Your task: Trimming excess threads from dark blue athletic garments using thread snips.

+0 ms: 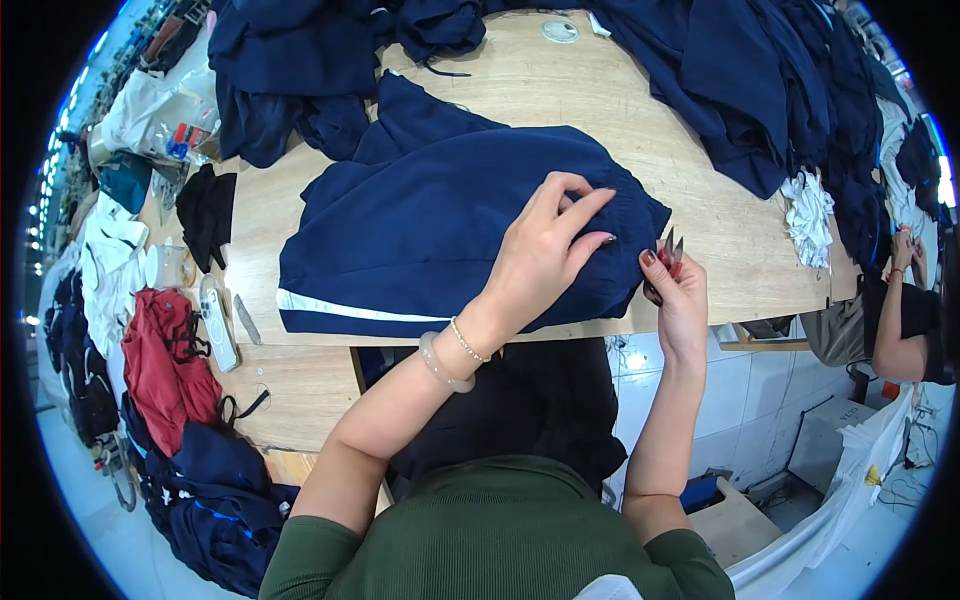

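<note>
Navy trousers (420, 215) lie folded on the wooden table in front of me, with a white stripe along the near edge and a gathered elastic waistband at the right. Over the cloth beside the waistband is my left hand (545, 240), its thumb and index finger apart and nothing visible between them. A bracelet and a bangle circle that wrist. My right hand (684, 305) is closed around small red-handled thread snips (671, 262), their blades pointing up and away from me, just off the waistband's right edge.
Piles of navy garments (290, 70) lie along the far side and the right (720, 90). White cloth scraps (808, 215) sit at the right. On the left are a phone (217, 325), a red garment (170, 360) and black cloth (207, 212). A co-worker's arm (895, 320) shows far right.
</note>
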The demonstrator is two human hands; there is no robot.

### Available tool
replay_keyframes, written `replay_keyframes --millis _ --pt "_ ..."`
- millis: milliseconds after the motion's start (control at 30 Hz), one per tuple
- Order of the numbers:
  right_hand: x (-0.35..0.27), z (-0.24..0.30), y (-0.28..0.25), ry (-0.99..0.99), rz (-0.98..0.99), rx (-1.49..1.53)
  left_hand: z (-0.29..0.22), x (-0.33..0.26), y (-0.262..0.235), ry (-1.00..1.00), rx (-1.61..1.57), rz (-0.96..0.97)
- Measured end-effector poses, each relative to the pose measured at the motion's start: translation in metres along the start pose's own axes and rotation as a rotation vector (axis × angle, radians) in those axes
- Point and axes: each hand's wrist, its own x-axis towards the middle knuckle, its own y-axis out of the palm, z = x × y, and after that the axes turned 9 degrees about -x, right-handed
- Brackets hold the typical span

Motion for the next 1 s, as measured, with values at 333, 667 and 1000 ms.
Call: replay_keyframes --millis 333,667,1000 --pt "-0.001 -0.002 -0.006 -0.046 0.025 -0.053 0.017 0.02 0.002 -0.059 -0.088 0.022" --pt "-0.002 -0.004 -0.008 -0.11 0.201 0.093 0.002 -0.007 0.016 -0.444 -0.266 0.083" --pt "0.002 -0.019 -0.011 0.01 0.109 0.253 -0.001 -0.002 0.005 -0.266 -0.139 -0.008"
